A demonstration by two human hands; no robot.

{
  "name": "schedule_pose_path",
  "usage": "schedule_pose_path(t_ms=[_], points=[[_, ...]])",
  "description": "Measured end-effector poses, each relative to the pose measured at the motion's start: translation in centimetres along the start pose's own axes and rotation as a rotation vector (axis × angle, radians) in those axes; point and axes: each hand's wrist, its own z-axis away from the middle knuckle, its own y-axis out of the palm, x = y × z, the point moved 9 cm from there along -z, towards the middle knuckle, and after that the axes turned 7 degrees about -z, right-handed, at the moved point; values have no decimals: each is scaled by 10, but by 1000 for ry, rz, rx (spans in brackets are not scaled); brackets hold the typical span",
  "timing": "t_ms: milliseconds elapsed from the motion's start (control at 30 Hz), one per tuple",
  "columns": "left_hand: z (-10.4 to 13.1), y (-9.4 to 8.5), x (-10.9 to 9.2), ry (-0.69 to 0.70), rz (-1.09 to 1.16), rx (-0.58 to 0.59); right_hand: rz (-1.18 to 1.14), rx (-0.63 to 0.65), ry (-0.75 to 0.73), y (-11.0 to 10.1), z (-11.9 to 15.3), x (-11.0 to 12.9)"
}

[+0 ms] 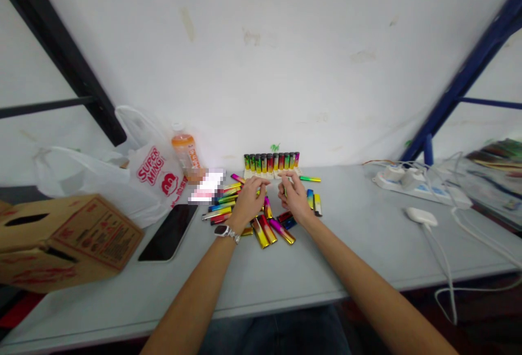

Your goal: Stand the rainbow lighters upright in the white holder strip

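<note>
Several colourful lighters (261, 231) lie loose on the grey table around and under my hands. Behind them a row of upright lighters (269, 162) stands near the wall, on small pale pieces. My left hand (252, 196), with a watch on its wrist, hovers over the left part of the pile, its fingers bent; whether it holds anything is hidden. My right hand (292, 194) is closed with fingers curled, just right of it, around something small that I cannot make out. A green and yellow lighter (310, 179) lies beyond my right hand.
At the left are a cardboard box (98, 241), a white plastic bag (141, 181), a black phone (169, 234) and an orange bottle (185, 151). A power strip (424, 187), white adapter (421, 216) and cables are at the right. The table's front edge (285, 303) is near me.
</note>
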Motion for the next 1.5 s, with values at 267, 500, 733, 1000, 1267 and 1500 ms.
schedule_pose_path(t_ms=[267, 500, 733, 1000, 1267, 1500], points=[[2, 10, 4, 2, -20, 49, 469, -41, -228, 1, 16, 19], [3, 12, 4, -8, -43, 67, 433, -42, -185, 1, 18, 14], [3, 13, 5, -18, -37, 70, 405, -4, -190, 3, 19, 15], [3, 13, 5, -12, -47, 67, 486, -46, -244, 2, 16, 18], [2, 10, 4, -30, -1, 38, 108, 47, -15, 1, 12, -8], [-2, -2, -24, -52, 372, 38, 91, 46, 12, 0, 12, -5]])
